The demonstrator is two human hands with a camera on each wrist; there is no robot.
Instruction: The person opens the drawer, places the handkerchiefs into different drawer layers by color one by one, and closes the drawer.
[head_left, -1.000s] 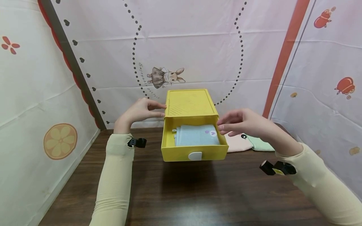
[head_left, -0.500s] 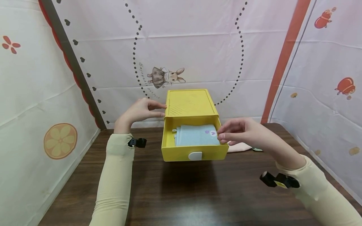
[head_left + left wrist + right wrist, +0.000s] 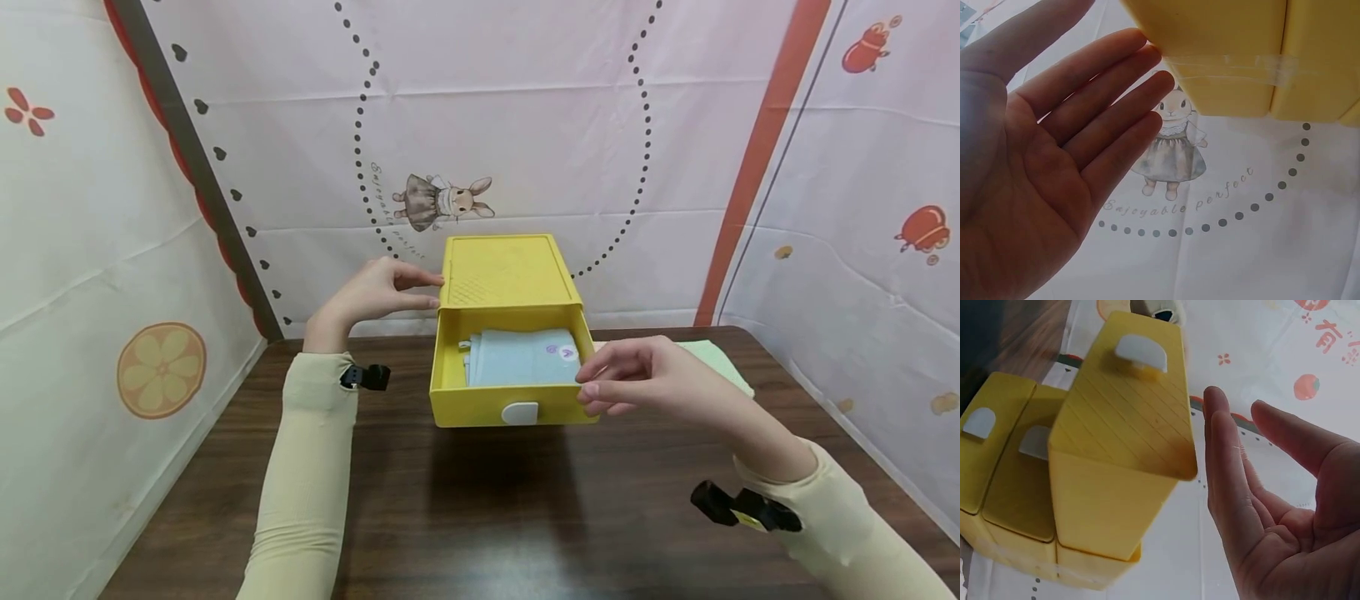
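Observation:
A yellow drawer cabinet [image 3: 510, 271] stands on the table with its top drawer [image 3: 465, 408] pulled out. Folded light blue cloth [image 3: 517, 358], with a small purple and white mark, lies inside the drawer. My left hand [image 3: 367, 296] has its fingertips at the cabinet's left side; in the left wrist view its fingers stretch out straight against the yellow wall. Beside the drawer's front right corner is my right hand [image 3: 652, 379], fingers extended and nothing held. The right wrist view shows a narrow gap between those fingers and the drawer front, which bears a white handle [image 3: 1141, 351].
A green cloth [image 3: 716, 362] lies right of the cabinet, and a sliver of pink cloth shows behind my right hand. Below the pulled-out drawer are shut drawers with white handles [image 3: 980, 422]. Printed fabric walls [image 3: 510, 133] enclose the dark wooden table [image 3: 375, 517].
My right hand has come down along the drawer's right side to its front corner, uncovering more of the green cloth. My left hand and the drawer stay in place.

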